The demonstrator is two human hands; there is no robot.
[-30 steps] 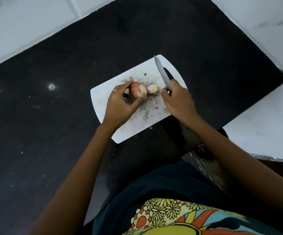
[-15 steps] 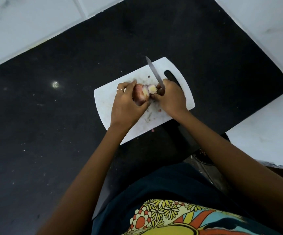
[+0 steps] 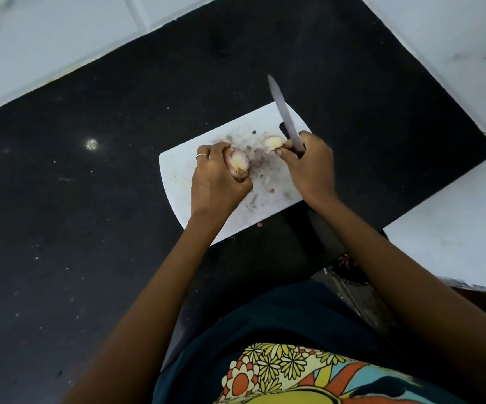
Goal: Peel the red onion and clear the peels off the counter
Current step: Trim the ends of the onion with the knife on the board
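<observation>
- Now my left hand point(image 3: 217, 182) curls round the red onion point(image 3: 238, 167) above the white cutting board point(image 3: 177, 182), its pale cut face turned toward my right hand; its long axis seems to run across the board, though my fingers hide most of it.
- One onion, one torn-off peel piece point(image 3: 272, 143), one knife point(image 3: 284, 116), and scattered peel scraps point(image 3: 260, 182) on the board, too small to count.
- My right hand point(image 3: 308, 167) is closed on the knife handle, blade pointing away from me, thumb and finger pinching the peel piece.
- Board lies on the black counter point(image 3: 90, 214).
</observation>
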